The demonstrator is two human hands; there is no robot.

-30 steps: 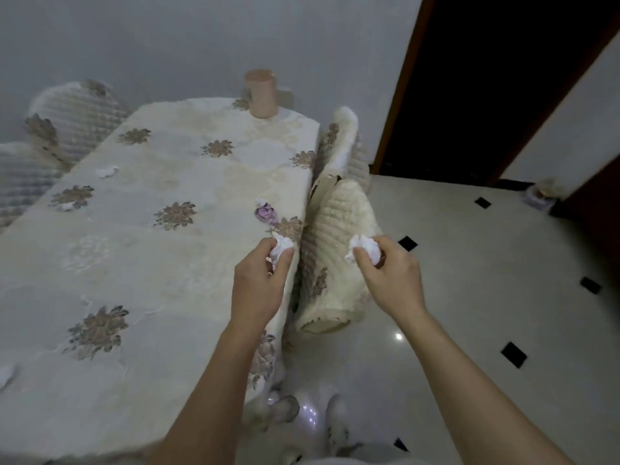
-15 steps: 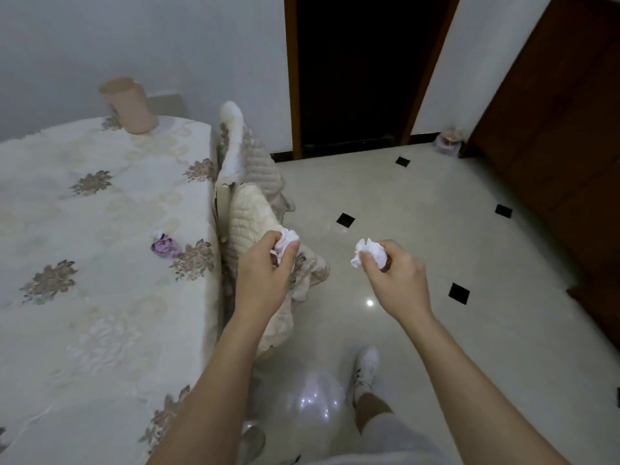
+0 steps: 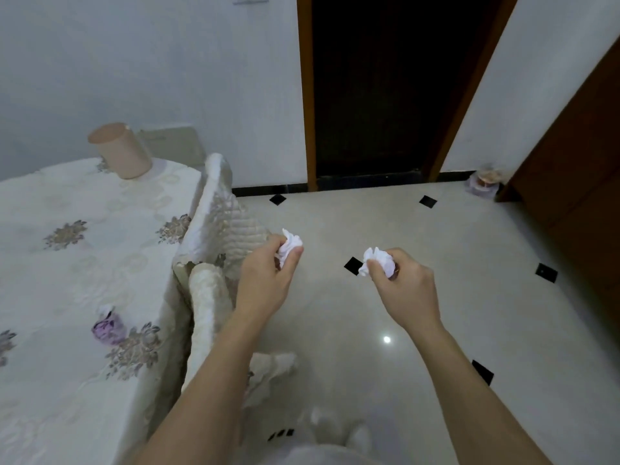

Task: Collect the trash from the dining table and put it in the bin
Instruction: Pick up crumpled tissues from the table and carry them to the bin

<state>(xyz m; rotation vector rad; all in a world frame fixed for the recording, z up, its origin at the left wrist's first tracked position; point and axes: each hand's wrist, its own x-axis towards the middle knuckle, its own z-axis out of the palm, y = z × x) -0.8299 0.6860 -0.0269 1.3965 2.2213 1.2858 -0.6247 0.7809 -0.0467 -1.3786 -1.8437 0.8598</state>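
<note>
My left hand (image 3: pixel 266 276) pinches a crumpled white tissue (image 3: pixel 291 245) between thumb and fingers. My right hand (image 3: pixel 406 288) grips a second crumpled white tissue (image 3: pixel 377 261). Both hands hang over the tiled floor, to the right of the dining table (image 3: pixel 67 263) with its cream flowered cloth. A purple crumpled wrapper (image 3: pixel 107 327) lies on the table near its right edge. A small container (image 3: pixel 484 182) stands on the floor by the far wall at the right; whether it is the bin I cannot tell.
A pink cylindrical holder (image 3: pixel 122 151) stands at the table's far corner. Two cloth-covered chairs (image 3: pixel 218 226) stand against the table's right side. A dark open doorway (image 3: pixel 379 88) lies straight ahead, a brown wooden door (image 3: pixel 577 156) at the right. The glossy floor (image 3: pixel 419 330) has black inlay tiles.
The view has swung right, away from the table towards the doorway and floor. Both hands keep hold of their tissues and have moved off the table's edge over the floor.
</note>
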